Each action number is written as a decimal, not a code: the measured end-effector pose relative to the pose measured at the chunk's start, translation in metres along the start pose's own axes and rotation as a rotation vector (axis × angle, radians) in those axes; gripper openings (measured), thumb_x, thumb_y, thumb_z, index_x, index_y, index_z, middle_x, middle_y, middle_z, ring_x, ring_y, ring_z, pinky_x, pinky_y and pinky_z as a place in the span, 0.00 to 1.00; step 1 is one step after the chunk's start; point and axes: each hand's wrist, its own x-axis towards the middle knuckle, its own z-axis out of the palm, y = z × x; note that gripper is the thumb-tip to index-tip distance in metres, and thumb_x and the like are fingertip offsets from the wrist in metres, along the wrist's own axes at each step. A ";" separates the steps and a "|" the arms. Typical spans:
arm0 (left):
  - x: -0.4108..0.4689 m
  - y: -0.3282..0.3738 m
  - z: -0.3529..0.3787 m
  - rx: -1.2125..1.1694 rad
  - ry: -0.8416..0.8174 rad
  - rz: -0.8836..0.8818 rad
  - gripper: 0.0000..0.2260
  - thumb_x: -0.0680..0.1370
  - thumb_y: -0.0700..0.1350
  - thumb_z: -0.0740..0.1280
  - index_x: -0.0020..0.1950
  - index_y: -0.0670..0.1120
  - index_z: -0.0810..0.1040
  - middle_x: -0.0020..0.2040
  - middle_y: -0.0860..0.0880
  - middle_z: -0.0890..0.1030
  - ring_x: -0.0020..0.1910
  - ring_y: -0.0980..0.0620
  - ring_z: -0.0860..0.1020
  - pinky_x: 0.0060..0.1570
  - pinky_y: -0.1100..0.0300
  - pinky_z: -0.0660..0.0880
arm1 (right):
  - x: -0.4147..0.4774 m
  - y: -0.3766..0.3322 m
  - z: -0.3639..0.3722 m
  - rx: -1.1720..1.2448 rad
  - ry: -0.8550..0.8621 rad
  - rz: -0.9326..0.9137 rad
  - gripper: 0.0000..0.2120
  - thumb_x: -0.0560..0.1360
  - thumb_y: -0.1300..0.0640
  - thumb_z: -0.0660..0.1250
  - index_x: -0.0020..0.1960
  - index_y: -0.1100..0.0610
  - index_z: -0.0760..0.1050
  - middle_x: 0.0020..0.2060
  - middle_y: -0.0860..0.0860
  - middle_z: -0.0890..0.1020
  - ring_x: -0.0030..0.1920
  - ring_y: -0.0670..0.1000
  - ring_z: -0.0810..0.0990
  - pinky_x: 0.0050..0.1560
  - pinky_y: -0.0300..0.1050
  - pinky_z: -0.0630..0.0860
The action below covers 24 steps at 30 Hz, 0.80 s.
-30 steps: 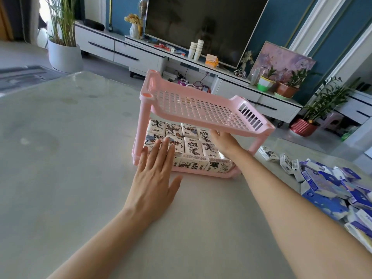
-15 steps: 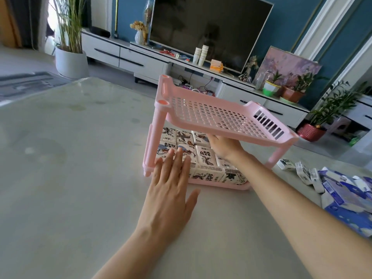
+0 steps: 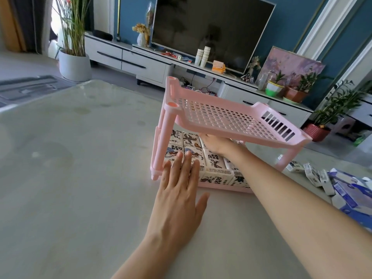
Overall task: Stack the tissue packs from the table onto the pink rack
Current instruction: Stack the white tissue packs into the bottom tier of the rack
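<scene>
The pink rack (image 3: 225,115) stands on the pale table (image 3: 76,158) with two shelves. Its top shelf holds nothing; its bottom shelf is filled with white tissue packs (image 3: 214,161) printed with dark drawings. My left hand (image 3: 179,196) lies flat with straight fingers, its fingertips against the front packs at the rack's left end. My right hand (image 3: 216,143) reaches in under the top shelf and rests on the packs; its fingers are hidden by the shelf. More loose tissue packs (image 3: 314,175), white and blue, lie in a heap on the table to the right.
Beyond the table stands a white TV cabinet (image 3: 141,61) with a dark screen (image 3: 209,31), paper cups and potted plants. A tall plant in a white pot (image 3: 73,65) stands at the far left.
The view has shifted, so the rack sits further right in the frame. My left hand has slid forward to the front packs. My right hand stays under the top shelf.
</scene>
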 end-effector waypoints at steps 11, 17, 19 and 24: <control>0.004 0.001 -0.029 -0.530 0.366 -0.287 0.25 0.74 0.36 0.63 0.68 0.41 0.56 0.66 0.34 0.61 0.59 0.49 0.65 0.60 0.69 0.60 | -0.162 0.022 0.024 0.583 0.781 -0.084 0.04 0.70 0.55 0.61 0.38 0.54 0.73 0.30 0.48 0.74 0.29 0.45 0.70 0.32 0.34 0.65; 0.007 -0.002 -0.030 -0.646 0.132 -0.543 0.19 0.78 0.41 0.60 0.67 0.38 0.62 0.60 0.42 0.70 0.61 0.44 0.68 0.61 0.54 0.65 | -0.157 0.085 -0.025 0.798 0.613 0.379 0.28 0.68 0.55 0.72 0.63 0.59 0.65 0.52 0.51 0.71 0.52 0.51 0.71 0.49 0.42 0.68; 0.006 -0.003 -0.032 -0.671 0.102 -0.569 0.18 0.78 0.42 0.61 0.67 0.40 0.63 0.59 0.43 0.72 0.60 0.44 0.70 0.59 0.51 0.67 | -0.148 0.087 -0.033 0.874 0.461 0.293 0.09 0.75 0.58 0.65 0.55 0.57 0.70 0.45 0.49 0.75 0.47 0.49 0.73 0.40 0.38 0.66; 0.003 -0.005 -0.044 -0.823 0.043 -0.574 0.08 0.79 0.40 0.59 0.57 0.47 0.65 0.41 0.51 0.73 0.34 0.54 0.71 0.32 0.60 0.65 | -0.150 0.083 -0.027 0.788 0.494 0.233 0.09 0.81 0.53 0.55 0.46 0.56 0.70 0.45 0.54 0.79 0.42 0.51 0.76 0.48 0.45 0.70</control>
